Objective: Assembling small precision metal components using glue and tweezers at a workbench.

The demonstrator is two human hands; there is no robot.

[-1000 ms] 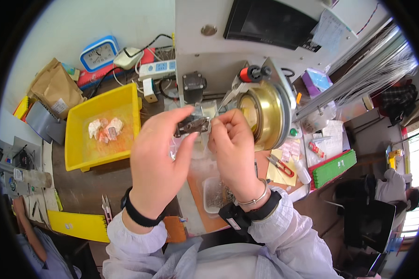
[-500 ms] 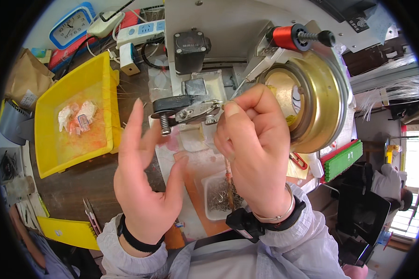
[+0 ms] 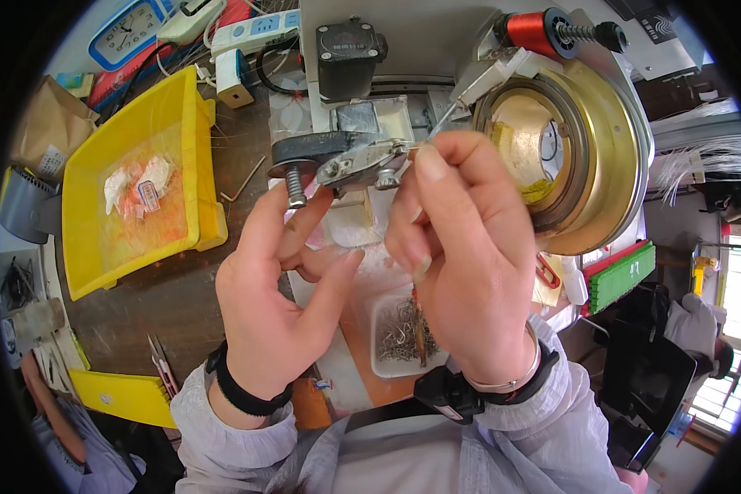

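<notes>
My right hand [image 3: 469, 239] is closed in a pinch at the tip of a metal clamp [image 3: 366, 162]. What lies between thumb and forefinger is too small to make out. Just below the clamp's black wheel [image 3: 313, 148] and spring-loaded screw [image 3: 295, 188], my left hand [image 3: 280, 305] is open. Its fingers are apart and nothing shows in them; its raised fingertips are partly hidden by the screw. Beneath my hands, a white plastic tub [image 3: 387, 368] holds small metal hooks [image 3: 399, 333]. A thin metal tube [image 3: 445, 119] slants down toward the clamp tip.
A spool of red thread [image 3: 535, 31] and a brass-coloured ring [image 3: 613, 156] sit on the machine at right. On the left are a yellow tray [image 3: 198, 165] with white packets, a hex key [image 3: 243, 179] and scissors [image 3: 163, 366]. Another person [image 3: 696, 329] is at far right.
My left hand has moved right and in under the clamp's screw, its fingers curling slightly. My right hand stays at the clamp tip, its lower fingers a little looser. The whole view has shifted slightly.
</notes>
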